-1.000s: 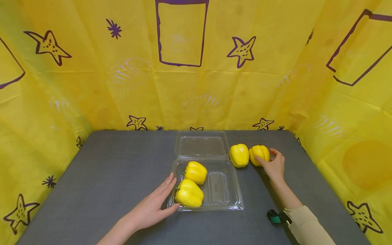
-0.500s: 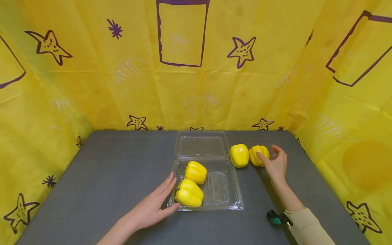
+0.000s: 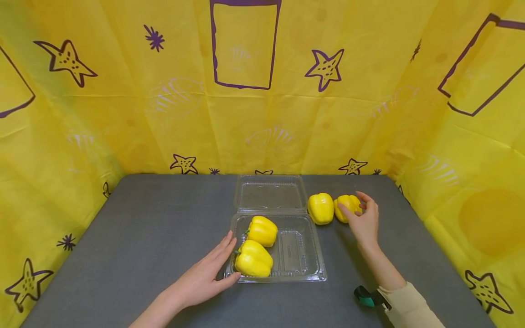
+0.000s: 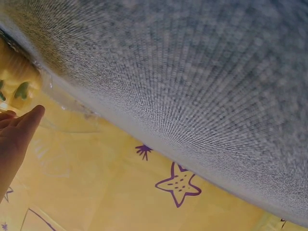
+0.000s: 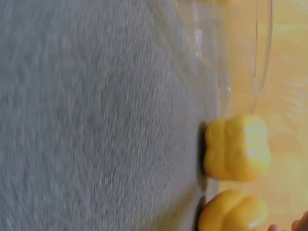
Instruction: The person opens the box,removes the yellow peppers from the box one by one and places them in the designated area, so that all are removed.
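A clear plastic clamshell box (image 3: 293, 271) lies with its lid (image 3: 268, 193) laid back. Two yellow bell peppers sit in its left half: the nearer pepper (image 3: 254, 258) and the farther pepper (image 3: 262, 231). My left hand (image 3: 201, 279) rests along the box's left side, fingers straight. Right of the box stand two more: one bell pepper (image 3: 321, 208) beside the lid, and the rightmost bell pepper (image 3: 347, 200). Around the rightmost one my right hand (image 3: 366, 222) is spread, thumb in front. Its fingertips (image 5: 301, 225) appear apart from that pepper in the right wrist view.
A dark grey table (image 3: 151, 228) carries everything. Yellow curtains (image 3: 262, 127) with starfish prints enclose its back and sides. A black and green strap (image 3: 367, 297) hangs by the right sleeve (image 3: 410, 303).
My right hand's fingers lifted away from the rightmost pepper, then moved slightly back left over it. The left hand, box and peppers look unchanged.
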Demonstrator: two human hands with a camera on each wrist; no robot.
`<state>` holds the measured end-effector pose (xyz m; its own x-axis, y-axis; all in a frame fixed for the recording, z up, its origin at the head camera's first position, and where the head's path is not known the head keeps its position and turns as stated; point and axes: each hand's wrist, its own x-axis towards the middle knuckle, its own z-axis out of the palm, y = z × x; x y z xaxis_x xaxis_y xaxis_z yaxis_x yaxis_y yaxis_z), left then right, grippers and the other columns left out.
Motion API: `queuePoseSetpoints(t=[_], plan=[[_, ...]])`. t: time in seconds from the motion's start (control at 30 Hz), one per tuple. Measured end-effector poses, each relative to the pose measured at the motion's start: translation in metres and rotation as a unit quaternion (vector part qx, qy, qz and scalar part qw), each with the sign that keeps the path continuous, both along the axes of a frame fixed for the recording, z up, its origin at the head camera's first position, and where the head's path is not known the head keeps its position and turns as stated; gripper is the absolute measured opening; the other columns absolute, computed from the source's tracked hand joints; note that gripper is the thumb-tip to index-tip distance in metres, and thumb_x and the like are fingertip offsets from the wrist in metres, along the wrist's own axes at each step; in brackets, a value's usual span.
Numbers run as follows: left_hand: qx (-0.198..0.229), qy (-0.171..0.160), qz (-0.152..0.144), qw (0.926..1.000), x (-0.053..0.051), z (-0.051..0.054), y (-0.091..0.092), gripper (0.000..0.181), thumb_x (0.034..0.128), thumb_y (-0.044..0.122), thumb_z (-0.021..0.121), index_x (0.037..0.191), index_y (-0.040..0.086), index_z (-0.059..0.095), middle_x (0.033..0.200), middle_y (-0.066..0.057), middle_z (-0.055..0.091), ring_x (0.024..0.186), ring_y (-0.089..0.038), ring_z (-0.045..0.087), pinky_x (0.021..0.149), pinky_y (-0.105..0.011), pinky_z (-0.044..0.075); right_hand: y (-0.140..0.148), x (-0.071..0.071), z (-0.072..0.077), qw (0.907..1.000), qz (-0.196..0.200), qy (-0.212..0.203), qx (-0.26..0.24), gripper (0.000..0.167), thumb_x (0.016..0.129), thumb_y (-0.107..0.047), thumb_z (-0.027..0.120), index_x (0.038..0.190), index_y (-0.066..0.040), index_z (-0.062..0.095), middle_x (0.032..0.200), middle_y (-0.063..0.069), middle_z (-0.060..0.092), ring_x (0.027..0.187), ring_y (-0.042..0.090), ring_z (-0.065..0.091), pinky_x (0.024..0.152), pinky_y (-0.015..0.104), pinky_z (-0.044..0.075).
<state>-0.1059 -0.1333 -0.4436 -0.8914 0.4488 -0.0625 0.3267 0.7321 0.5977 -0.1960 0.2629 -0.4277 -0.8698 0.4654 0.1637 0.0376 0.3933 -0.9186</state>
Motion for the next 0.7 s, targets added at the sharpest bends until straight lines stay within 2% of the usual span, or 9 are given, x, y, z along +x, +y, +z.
queuePoseSetpoints(t=[0.27,0.53,0.7], plan=[[-0.001,-0.003,0.001,1.0000,0.000,0.000,0.000,0.088,0.0897,0.061,0.057,0.156,0.016,0.023,0.162,0.002,0.010,0.145,-0.021,0.021,0.107,-0.054,0.035,-0.016,0.007,0.004,0.9988,0.043,-0.011,-0.022,0.062,0.085,-0.027,0.077,0.137,-0.009,0.049,0.132,0.010,0.043,0.116,0.023,0.041,0.094,0.030,0.042],[0.001,-0.002,0.001,1.0000,0.000,-0.001,0.000,0.088,0.0894,0.062,0.057,0.156,0.016,0.023,0.162,0.003,0.010,0.145,-0.021,0.022,0.106,-0.054,0.035,-0.029,0.014,0.013,0.9962,0.078,-0.009,-0.038,0.060,0.085,-0.023,0.077,0.136,-0.008,0.048,0.135,0.011,0.041,0.117,0.024,0.039,0.096,0.036,0.043],[0.000,0.000,0.000,1.0000,0.000,-0.001,-0.001,0.088,0.0896,0.062,0.056,0.156,0.017,0.023,0.162,0.003,0.010,0.145,-0.021,0.021,0.106,-0.054,0.035,-0.036,0.019,0.017,0.9937,0.100,-0.005,-0.052,0.060,0.086,-0.019,0.076,0.136,-0.007,0.047,0.136,0.013,0.040,0.117,0.027,0.038,0.086,0.018,0.044]])
